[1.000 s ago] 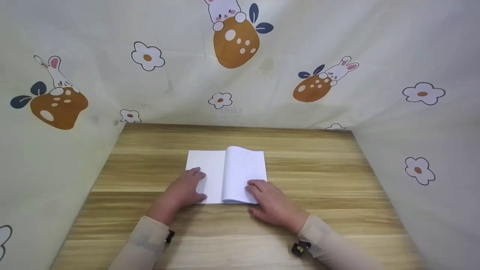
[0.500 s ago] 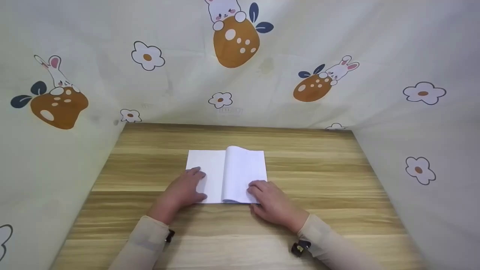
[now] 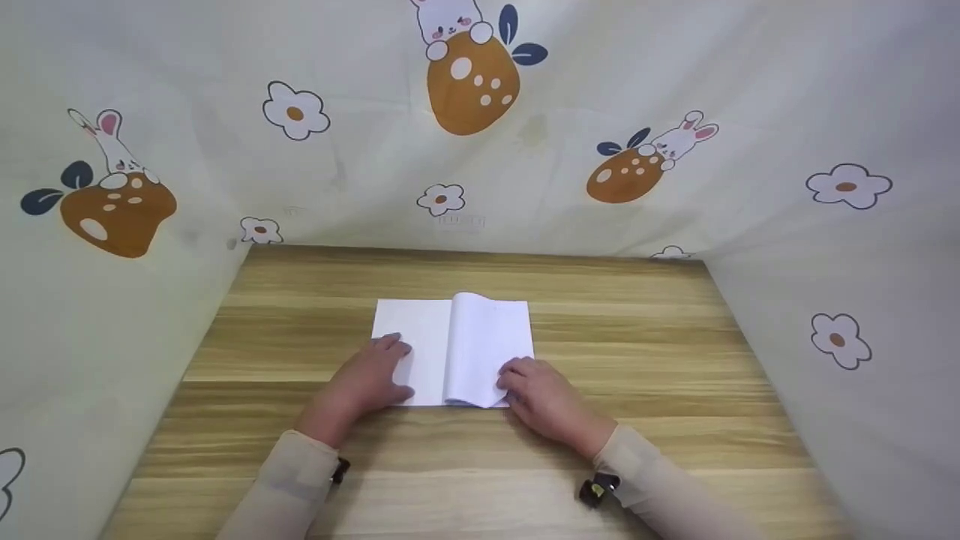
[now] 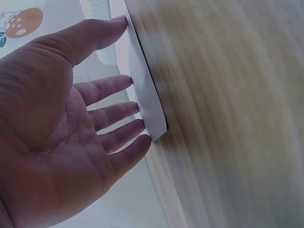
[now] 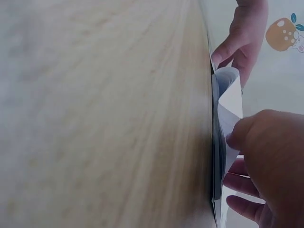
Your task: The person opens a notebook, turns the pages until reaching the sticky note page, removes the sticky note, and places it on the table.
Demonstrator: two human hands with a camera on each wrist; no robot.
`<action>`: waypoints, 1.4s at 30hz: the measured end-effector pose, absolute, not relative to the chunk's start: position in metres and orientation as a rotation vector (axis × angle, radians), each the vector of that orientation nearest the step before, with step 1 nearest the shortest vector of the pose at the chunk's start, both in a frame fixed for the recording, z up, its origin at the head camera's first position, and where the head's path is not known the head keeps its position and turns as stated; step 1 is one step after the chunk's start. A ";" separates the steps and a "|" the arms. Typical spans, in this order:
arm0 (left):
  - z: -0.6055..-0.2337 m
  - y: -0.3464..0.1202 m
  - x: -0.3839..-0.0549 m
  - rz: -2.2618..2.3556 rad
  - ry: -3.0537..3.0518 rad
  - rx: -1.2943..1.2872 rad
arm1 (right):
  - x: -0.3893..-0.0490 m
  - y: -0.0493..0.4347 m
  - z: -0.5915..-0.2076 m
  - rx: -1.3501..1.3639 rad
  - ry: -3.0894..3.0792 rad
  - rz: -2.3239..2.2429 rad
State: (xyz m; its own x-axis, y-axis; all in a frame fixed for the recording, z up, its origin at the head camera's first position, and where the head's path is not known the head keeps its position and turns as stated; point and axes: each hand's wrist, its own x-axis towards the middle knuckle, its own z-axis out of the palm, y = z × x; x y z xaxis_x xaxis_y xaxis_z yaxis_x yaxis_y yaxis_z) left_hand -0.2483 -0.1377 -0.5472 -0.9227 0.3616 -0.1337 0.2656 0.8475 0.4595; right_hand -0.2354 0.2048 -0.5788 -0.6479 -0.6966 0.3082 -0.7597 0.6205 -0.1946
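Observation:
An open white notebook (image 3: 426, 330) lies on the wooden table, its pages blank as far as I can see. My left hand (image 3: 366, 381) rests its fingertips and thumb on the left-hand page, fingers fairly straight; the left wrist view shows them along the paper's edge. At the lower right corner, my right hand (image 3: 551, 401) pinches a loose page (image 3: 480, 352) between thumb and fingers. That page bulges up near the spine, and its bottom edge is bent. From the right wrist view, the curled paper (image 5: 231, 102) stands off the pages under it.
Around the notebook spreads the wood-grain table (image 3: 480, 472). Pale cloth walls (image 3: 360, 172) printed with rabbits, strawberries and flowers enclose it at the back and both sides. A dark wrist device (image 3: 600, 489) sits at the right sleeve.
My right fingers have drawn in at the page corner, and the page's bottom edge has bent and lifted a little. The left hand stays where it was.

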 end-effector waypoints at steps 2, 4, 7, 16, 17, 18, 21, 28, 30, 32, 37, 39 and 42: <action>-0.547 -0.138 -0.249 0.651 2.811 0.489 | -0.237 0.204 -0.579 1.197 -2.638 0.480; -0.547 -0.137 -0.249 0.656 2.819 0.505 | -0.238 0.203 -0.578 1.194 -2.635 0.498; -0.546 -0.132 -0.250 0.685 2.854 0.550 | -0.241 0.203 -0.578 1.193 -2.609 0.537; -0.538 -0.089 -0.245 0.893 2.840 0.837 | -0.246 0.205 -0.575 1.186 -2.554 0.659; -0.538 -0.083 -0.244 0.896 2.834 0.856 | -0.247 0.205 -0.575 1.184 -2.552 0.664; -0.539 -0.078 -0.243 0.893 2.833 0.872 | -0.247 0.205 -0.574 1.183 -2.551 0.665; -0.543 -0.061 -0.241 0.863 2.848 0.919 | -0.248 0.203 -0.572 1.184 -2.552 0.657; -0.551 -0.036 -0.241 0.837 2.888 0.968 | -0.250 0.201 -0.568 1.198 -2.537 0.634; -0.552 -0.032 -0.241 0.838 2.893 0.949 | -0.250 0.200 -0.567 1.205 -2.521 0.635; -0.552 -0.029 -0.242 0.836 2.898 0.931 | -0.250 0.200 -0.566 1.207 -2.509 0.643; -0.552 -0.026 -0.242 0.817 2.911 0.896 | -0.247 0.199 -0.564 1.176 -2.533 0.691; -0.551 -0.026 -0.242 0.811 2.916 0.881 | -0.246 0.200 -0.563 1.137 -2.565 0.714; -0.550 -0.026 -0.241 0.810 2.916 0.847 | -0.244 0.202 -0.562 1.065 -2.608 0.748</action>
State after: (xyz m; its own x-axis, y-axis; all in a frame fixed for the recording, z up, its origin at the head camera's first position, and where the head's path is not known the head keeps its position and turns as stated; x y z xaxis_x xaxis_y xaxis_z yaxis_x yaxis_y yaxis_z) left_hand -0.2410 -0.0259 -0.5497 -0.8549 0.4997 0.1398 0.5001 0.7218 0.4784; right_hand -0.2439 0.2018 -0.5625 -0.7106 -0.5880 0.3863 -0.7034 0.6064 -0.3709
